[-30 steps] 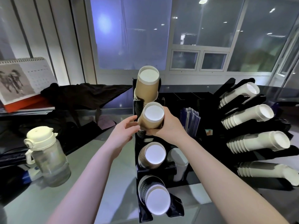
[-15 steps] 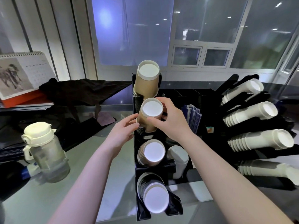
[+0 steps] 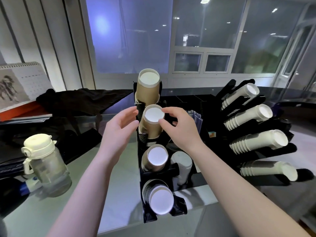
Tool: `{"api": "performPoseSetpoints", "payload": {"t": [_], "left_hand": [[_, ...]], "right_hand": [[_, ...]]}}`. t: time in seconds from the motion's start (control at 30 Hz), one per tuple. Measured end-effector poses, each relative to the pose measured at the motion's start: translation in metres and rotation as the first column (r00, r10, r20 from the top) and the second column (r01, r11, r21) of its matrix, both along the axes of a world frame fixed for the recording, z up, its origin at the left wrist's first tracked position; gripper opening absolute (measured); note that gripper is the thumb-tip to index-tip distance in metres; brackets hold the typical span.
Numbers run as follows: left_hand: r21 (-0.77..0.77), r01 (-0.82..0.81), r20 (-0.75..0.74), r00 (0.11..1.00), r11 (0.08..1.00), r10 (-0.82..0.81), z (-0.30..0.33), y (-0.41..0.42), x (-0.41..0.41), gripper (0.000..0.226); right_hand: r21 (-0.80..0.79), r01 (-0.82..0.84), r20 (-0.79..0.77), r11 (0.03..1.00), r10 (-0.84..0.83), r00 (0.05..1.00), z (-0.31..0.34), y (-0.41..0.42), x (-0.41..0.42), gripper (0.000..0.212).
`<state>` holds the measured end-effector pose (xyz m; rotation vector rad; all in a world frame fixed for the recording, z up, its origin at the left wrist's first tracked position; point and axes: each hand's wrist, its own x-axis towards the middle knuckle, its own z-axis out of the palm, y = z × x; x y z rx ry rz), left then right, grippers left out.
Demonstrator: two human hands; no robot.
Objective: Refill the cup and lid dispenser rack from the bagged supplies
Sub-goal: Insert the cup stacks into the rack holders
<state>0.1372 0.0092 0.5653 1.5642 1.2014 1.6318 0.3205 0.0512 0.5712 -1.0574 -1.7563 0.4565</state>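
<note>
Night-dark windows fill the upper half of the frame, ceiling lights reflected in the glass, and below them runs a pale grey counter point(image 3: 119, 194). At the centre of the frame stands the black dispenser rack point(image 3: 145, 177), its slots stacked one above another, each holding paper cups with their white bottoms turned toward me. My right hand point(image 3: 177, 127) pinches the second brown cup stack point(image 3: 151, 124) at its end, thumb under the rim and fingertips curled over the top edge, just below the topmost brown stack point(image 3: 148, 88). My left hand point(image 3: 119, 129) hovers just beside the same stack on its left, fingers loose and holding nothing; I cannot tell whether the fingertips touch the rack edge. Lower in the rack sit two more stacks, a ribbed brown one point(image 3: 154, 159) and a dark one point(image 3: 159, 199) at the bottom centre. At the right of the frame, white cups point(image 3: 253, 120) fan out in long rows from a second black holder. A clear water bottle point(image 3: 46, 166) with a cream lid stands at lower left, and a desk calendar point(image 3: 18, 82) leans at the left edge, with black cloth point(image 3: 82, 101) lying between it and the rack.
</note>
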Motion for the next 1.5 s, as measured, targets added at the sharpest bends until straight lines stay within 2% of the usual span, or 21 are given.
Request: {"api": "performPoseSetpoints", "payload": {"t": [0.13,0.27,0.33,0.63,0.83,1.07,1.2,1.33,1.43,1.5], "left_hand": [[0.047,0.147,0.014,0.989,0.988,-0.148,0.01,-0.014,0.029,0.039],[0.005,0.312,-0.079,0.947,0.95,-0.31,0.009,-0.019,0.065,0.042],[0.002,0.342,-0.123,0.933,0.94,-0.339,0.006,-0.021,0.079,0.044],[0.059,0.245,-0.181,0.956,0.968,-0.231,0.02,-0.028,0.112,0.045],[0.153,-0.017,-0.097,0.995,0.988,0.032,0.031,-0.039,0.098,0.043],[0.179,-0.255,-0.061,0.961,0.95,0.27,0.028,-0.025,0.048,0.053],[0.107,-0.241,-0.074,0.966,0.965,0.25,0.026,0.012,0.014,0.063],[-0.022,-0.171,-0.181,0.97,0.985,0.165,0.019,0.061,-0.019,0.076],[-0.118,-0.099,-0.207,0.976,0.988,0.073,0.016,0.091,-0.031,0.089],[-0.135,-0.04,-0.214,0.977,0.99,0.01,0.017,0.103,-0.032,0.084]], "right_hand": [[0.005,0.025,-0.016,1.0,-0.025,1.0,-0.002,-0.03,0.018,0.025],[-0.028,0.065,-0.073,0.997,-0.067,0.995,-0.002,-0.051,0.054,0.021],[-0.055,0.067,-0.123,0.996,-0.073,0.99,-0.004,-0.059,0.072,0.019],[-0.034,0.011,-0.139,0.999,-0.015,0.99,0.008,-0.057,0.124,0.015],[0.012,-0.134,-0.095,0.991,0.134,0.986,0.027,-0.036,0.117,0.018],[-0.01,-0.206,-0.131,0.979,0.202,0.971,0.032,0.003,0.048,0.024],[-0.065,-0.103,-0.205,0.993,0.088,0.975,0.033,0.043,0.009,0.041],[-0.177,-0.009,-0.084,0.984,-0.006,0.996,0.029,0.088,-0.011,0.06],[-0.202,0.031,-0.041,0.979,-0.04,0.998,0.025,0.108,-0.019,0.055],[-0.229,0.008,-0.011,0.973,-0.011,1.0,0.024,0.115,-0.021,0.05]]}}
